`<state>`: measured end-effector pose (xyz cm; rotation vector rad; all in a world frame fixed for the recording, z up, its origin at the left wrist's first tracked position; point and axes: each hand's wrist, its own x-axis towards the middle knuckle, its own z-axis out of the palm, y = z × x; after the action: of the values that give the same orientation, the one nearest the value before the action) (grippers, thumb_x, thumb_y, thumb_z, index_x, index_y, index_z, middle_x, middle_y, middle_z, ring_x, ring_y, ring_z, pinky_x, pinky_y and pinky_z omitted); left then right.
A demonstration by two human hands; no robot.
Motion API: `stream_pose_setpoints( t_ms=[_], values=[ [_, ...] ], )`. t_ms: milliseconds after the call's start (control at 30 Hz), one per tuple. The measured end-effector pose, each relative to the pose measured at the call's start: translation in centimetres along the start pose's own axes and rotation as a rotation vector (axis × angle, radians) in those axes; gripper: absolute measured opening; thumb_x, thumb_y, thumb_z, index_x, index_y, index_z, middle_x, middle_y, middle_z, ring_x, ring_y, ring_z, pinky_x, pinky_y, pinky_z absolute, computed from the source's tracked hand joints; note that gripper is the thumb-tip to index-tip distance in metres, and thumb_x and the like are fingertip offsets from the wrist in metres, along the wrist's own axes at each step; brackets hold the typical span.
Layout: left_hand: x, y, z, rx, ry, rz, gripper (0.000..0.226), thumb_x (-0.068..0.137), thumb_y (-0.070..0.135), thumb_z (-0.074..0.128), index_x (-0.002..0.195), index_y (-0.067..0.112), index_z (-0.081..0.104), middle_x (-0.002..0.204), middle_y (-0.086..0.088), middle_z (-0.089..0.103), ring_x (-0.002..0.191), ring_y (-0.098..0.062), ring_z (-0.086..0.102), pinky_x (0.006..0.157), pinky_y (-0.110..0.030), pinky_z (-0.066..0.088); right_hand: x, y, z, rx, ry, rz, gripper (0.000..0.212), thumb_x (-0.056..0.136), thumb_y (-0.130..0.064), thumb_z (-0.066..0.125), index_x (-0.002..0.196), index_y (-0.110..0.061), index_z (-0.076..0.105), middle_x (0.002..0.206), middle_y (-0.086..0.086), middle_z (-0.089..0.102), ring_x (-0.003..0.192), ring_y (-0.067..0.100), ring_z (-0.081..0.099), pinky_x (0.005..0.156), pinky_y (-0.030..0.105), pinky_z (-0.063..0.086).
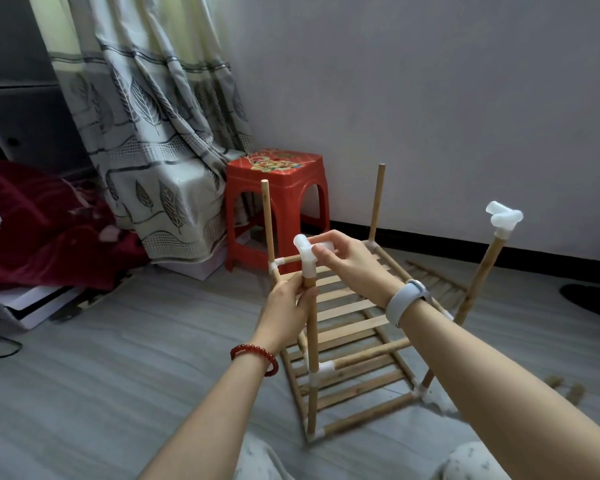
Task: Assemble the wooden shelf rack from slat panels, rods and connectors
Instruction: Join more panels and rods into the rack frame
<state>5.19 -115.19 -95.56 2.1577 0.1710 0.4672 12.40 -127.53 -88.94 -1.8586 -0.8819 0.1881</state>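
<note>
So the half-built rack (354, 341) sits on the floor with its slat panel (343, 313) low down and four rods standing up. Left hand (288, 306) pinches the near-left rod (312, 341) just under its top; right hand (343, 258) has fingers wrapped round the white connector (307, 258) on that rod's tip. I'd brace the rod, push straight down, and line its side sockets up with the capped rod (478, 282).
</note>
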Motion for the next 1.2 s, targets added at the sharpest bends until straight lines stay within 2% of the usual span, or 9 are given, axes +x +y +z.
stream_pose_setpoints(
  t_ms=[100, 200, 333, 467, 667, 733, 900, 1033, 1200],
  values=[
    [-0.7, 1.0, -0.2, 0.085, 0.21, 0.005, 0.028, 0.089, 0.029, 0.062, 0.113, 0.018, 0.056, 0.11, 0.004, 0.051, 0.1, -0.013, 0.051, 0.086, -0.034, 0.046, -1.1, 0.7, -1.3, 0.042, -0.053, 0.064, 0.045, 0.094, -0.041, 0.048, 0.137, -0.028, 0.042, 0.114, -0.009, 0.057, 0.102, 0.002, 0.057, 0.074, 0.013, 0.046],
    [-2.5, 2.6, 0.2, 0.23, 0.503, 0.246, 0.029, 0.085, 0.032, 0.059, 0.107, 0.014, 0.053, 0.101, 0.005, 0.049, 0.09, -0.011, 0.048, 0.08, -0.029, 0.042, -3.1, 3.0, -3.8, 0.139, 0.06, 0.168, 0.033, 0.096, -0.036, 0.046, 0.128, -0.027, 0.049, 0.111, -0.003, 0.063, 0.102, 0.011, 0.06, 0.08, 0.022, 0.048],
    [-4.0, 3.2, 4.4, 0.45, 0.167, 0.564, 0.04, 0.085, 0.028, 0.057, 0.121, 0.01, 0.057, 0.111, -0.006, 0.06, 0.1, -0.019, 0.055, 0.086, -0.029, 0.041, -7.0, 7.4, -7.6, 0.139, 0.009, 0.33, 0.019, 0.098, -0.024, 0.048, 0.108, -0.019, 0.062, 0.095, 0.003, 0.069, 0.087, 0.014, 0.064, 0.078, 0.027, 0.049],
    [-4.2, 1.8, 11.8, 0.598, -0.203, 0.349, 0.049, 0.093, 0.032, 0.049, 0.139, 0.019, 0.04, 0.14, -0.002, 0.041, 0.13, -0.019, 0.036, 0.107, -0.038, 0.029, -12.3, 14.4, -10.2, 0.201, 0.001, 0.543, 0.019, 0.097, -0.02, 0.049, 0.101, -0.011, 0.066, 0.087, 0.005, 0.07, 0.079, 0.015, 0.067, 0.075, 0.026, 0.051],
    [-1.8, -1.7, 23.0, 0.84, -0.314, 0.143, 0.071, 0.093, 0.032, 0.046, 0.151, 0.023, 0.006, 0.159, -0.005, 0.004, 0.146, -0.024, -0.002, 0.115, -0.056, -0.004, -19.4, 29.7, -10.1, -0.029, 0.073, 0.932, 0.021, 0.096, -0.013, 0.047, 0.109, -0.009, 0.063, 0.09, 0.003, 0.067, 0.079, 0.015, 0.061, 0.064, 0.019, 0.044],
    [-0.5, -2.5, 25.4, 0.967, -0.251, 0.167, 0.074, 0.09, 0.036, 0.046, 0.151, 0.02, 0.006, 0.158, -0.008, 0.009, 0.146, -0.025, 0.006, 0.113, -0.055, -0.001, -20.9, 34.5, -9.2, -0.196, 0.061, 0.965, 0.028, 0.094, -0.011, 0.048, 0.119, -0.007, 0.06, 0.109, 0.009, 0.065, 0.099, 0.022, 0.059, 0.074, 0.021, 0.041],
    [1.6, -5.5, 28.9, 1.041, -0.004, 0.371, 0.07, 0.077, 0.029, 0.056, 0.143, 0.013, 0.039, 0.137, -0.006, 0.05, 0.123, -0.023, 0.049, 0.103, -0.043, 0.024, -19.6, 42.9, -6.4, -0.515, -0.088, 0.896, 0.049, 0.094, -0.016, 0.047, 0.142, -0.015, 0.037, 0.141, 0.014, 0.044, 0.128, 0.031, 0.04, 0.102, 0.035, 0.035],
    [3.0, -7.2, 28.8, 1.096, 0.068, 0.42, 0.067, 0.076, 0.027, 0.055, 0.141, 0.013, 0.043, 0.127, -0.005, 0.056, 0.109, -0.022, 0.053, 0.092, -0.038, 0.027, -17.2, 46.5, -4.2, -0.776, -0.294, 0.846, 0.058, 0.095, -0.02, 0.042, 0.147, -0.028, 0.021, 0.144, 0.012, 0.035, 0.131, 0.032, 0.029, 0.098, 0.042, 0.036],
    [4.1, -8.3, 27.4, 1.089, 0.053, 0.448, 0.066, 0.077, 0.023, 0.059, 0.14, 0.013, 0.044, 0.124, -0.007, 0.058, 0.105, -0.025, 0.056, 0.087, -0.038, 0.03, -16.7, 47.4, -1.4, -0.89, -0.358, 0.825, 0.035, 0.095, -0.017, 0.04, 0.13, -0.022, 0.04, 0.126, 0.013, 0.047, 0.121, 0.03, 0.038, 0.088, 0.038, 0.04]
  ],
)
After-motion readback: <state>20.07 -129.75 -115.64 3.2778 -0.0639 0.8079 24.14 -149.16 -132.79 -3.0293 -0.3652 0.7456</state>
